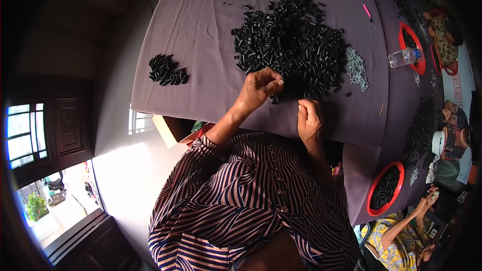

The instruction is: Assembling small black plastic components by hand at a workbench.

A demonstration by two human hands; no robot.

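Both hands at the near rim of a large heap of small black parts on a grey-purple cloth.

The big heap [291, 45] lies mid-table, a patch of pale metal pieces [356, 68] touching its right flank; a smaller black pile [167, 70] sits well apart to the left, with bare cloth [201, 20] between. The left hand [261, 88] has fingers pinched together at the heap's edge; whether they grip a part cannot be told. The right hand [309, 119] is curled closed near the table's front edge, contents unseen. Single parts are too small to judge their long axis. A pink tool [369, 14], a bottle [404, 57] and red trays [385, 188] lie rightward, by other people's hands [427, 201].
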